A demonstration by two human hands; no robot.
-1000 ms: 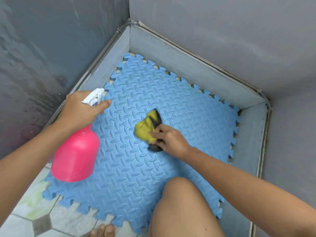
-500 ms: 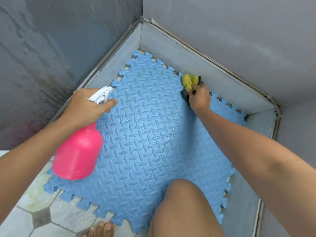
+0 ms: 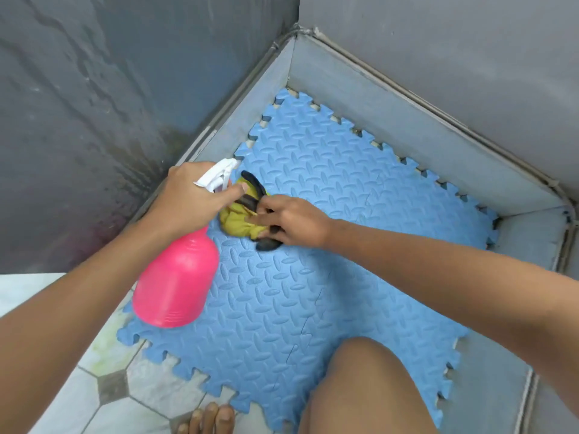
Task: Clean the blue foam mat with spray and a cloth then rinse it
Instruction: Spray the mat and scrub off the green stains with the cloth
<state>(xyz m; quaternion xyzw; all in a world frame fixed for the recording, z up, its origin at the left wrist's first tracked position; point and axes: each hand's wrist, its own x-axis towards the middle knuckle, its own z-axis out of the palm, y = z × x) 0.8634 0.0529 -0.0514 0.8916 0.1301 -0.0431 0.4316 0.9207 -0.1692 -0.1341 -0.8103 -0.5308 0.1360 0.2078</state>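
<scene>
blue foam mat point(image 3: 313, 292) lies flat on the floor point(image 3: 94, 386), pushed into the far corner where two grey walls point(image 3: 94, 104) meet. its toothed far edges sit just beside the grey skirting point(image 3: 407, 126). its near left corner reaches out onto the pale tiles with dark diamond insets.

your left grip point(image 3: 188, 198) is wrapped round the neck of the pink spray bottle point(image 3: 175, 283), with one finger reaching forward under the white trigger head point(image 3: 217, 175). cannot tell if the trigger is squeezed. the bottle is tilted, with its nozzle toward the far corner and its fat base toward you, over the mat's left edge. it looks lifted off the mat, but contact is hard to judge.

your right grip point(image 3: 294, 222) is clenched on the yellow-green cloth point(image 3: 238, 220), fingers curled into the bunched fabric. black trim pokes out above and below the fingers. the cloth sits bunched on the mat, toward its left edge and about halfway along it. it lies just beside the bottle's neck, between your two grips, which nearly touch.

your bare knee point(image 3: 369, 386) is over the mat's near edge. your toes point(image 3: 206, 419) are on the tiles just off the mat's near edge.

the left wall shows streaky dark marks.
</scene>
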